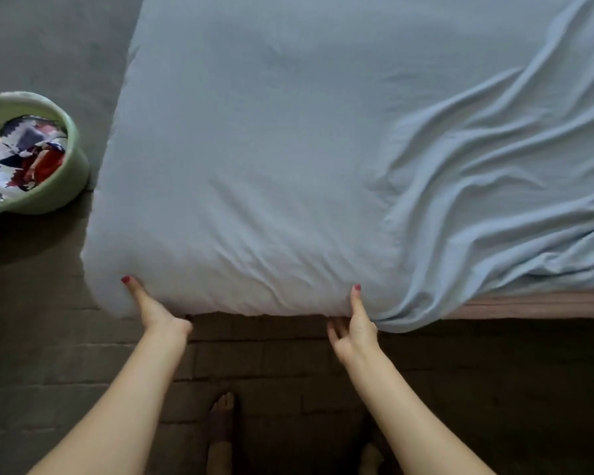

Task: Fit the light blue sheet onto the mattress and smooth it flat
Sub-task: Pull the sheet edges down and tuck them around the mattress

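The light blue sheet (271, 159) covers the left part of the mattress and lies fairly flat there. On the right it is bunched in long folds, and a strip of bare pinkish mattress (535, 305) shows at the near edge. My left hand (151, 306) holds the sheet's edge at the near left corner, thumb on top and fingers hidden under the mattress. My right hand (354, 323) grips the near edge further right, thumb up on the sheet, fingers curled below.
A green round basket (72, 156) with patterned red, white and blue cloth stands on the floor left of the bed. Dark tiled floor (288, 371) runs along the near side, where my feet (222, 416) stand.
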